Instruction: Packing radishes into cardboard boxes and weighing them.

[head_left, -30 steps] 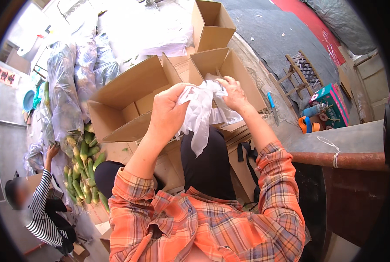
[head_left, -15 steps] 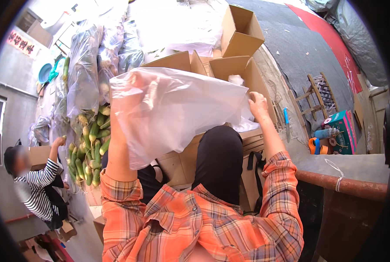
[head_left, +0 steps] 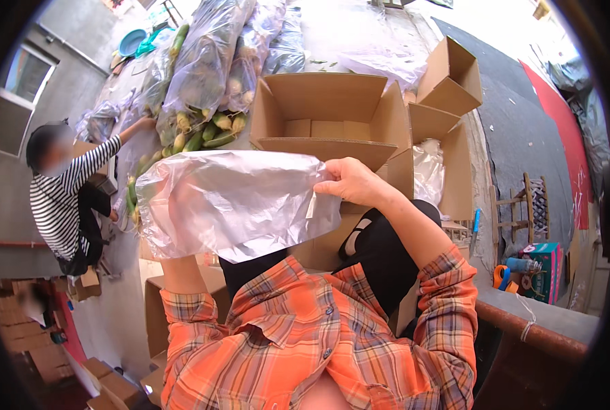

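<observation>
A clear plastic bag (head_left: 250,205) is stretched across the space in front of my lap. My right hand (head_left: 353,182) pinches its right end between thumb and fingers. My left hand (head_left: 187,198) is inside or behind the bag's left part and shows only dimly through the plastic, so its fingers cannot be made out. Just beyond the bag stands an open cardboard box (head_left: 325,106), with bare cardboard showing inside. To its right, a second open box (head_left: 461,160) has crumpled clear plastic (head_left: 428,174) in it.
Long green vegetables with pale ends (head_left: 213,130) lie at the far left, beside filled plastic bags (head_left: 206,61). A person in a striped top (head_left: 62,198) reaches toward them. Another box (head_left: 448,75), a blue-handled knife (head_left: 476,222) and a small wooden stool (head_left: 529,205) are on the right.
My right hand has moved left and now grips the bag's end. The bag is lower and pulled flatter between my hands. My view has turned left, showing more of the open box.
</observation>
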`<state>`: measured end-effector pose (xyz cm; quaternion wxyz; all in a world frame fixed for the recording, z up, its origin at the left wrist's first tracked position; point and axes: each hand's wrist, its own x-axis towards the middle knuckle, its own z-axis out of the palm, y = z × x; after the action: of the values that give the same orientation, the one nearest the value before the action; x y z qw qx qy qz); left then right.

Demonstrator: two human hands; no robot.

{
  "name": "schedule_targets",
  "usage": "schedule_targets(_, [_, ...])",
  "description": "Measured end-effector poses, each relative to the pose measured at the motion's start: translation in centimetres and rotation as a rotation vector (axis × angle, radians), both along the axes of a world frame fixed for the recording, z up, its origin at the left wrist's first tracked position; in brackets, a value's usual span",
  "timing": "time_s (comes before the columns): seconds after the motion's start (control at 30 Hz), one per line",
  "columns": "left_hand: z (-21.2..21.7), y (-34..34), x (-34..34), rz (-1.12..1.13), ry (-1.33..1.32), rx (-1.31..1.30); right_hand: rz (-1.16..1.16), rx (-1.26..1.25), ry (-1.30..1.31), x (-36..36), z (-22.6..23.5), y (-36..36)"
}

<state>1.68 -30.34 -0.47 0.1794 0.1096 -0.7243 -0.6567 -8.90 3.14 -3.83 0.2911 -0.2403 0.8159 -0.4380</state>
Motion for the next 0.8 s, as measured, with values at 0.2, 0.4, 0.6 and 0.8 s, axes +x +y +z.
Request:
schedule_targets(0.2, [-2.4,-3.7,3.9,0.231,-0.087,-0.062,0.01,0.074,-0.019,0.8,-0.5,0.2])
schedule_targets(0.4, [-3.5,-3.2,4.7,0.144,-0.161,0.274,-0.129,-0.922,-0.746,1.4,0.7,3.4])
schedule_targets(0.6, [-4.6,-1.9,3.7,0.085,-0.205,0.493,-0.415,-1.437,-0.834,0.7,-6.3,1.0])
schedule_targets(0.8, [-5.8,-1.7,4.7,0.123,-0.262,0.609,-0.413,-1.157,-1.003,5.9,-6.4,-3.5])
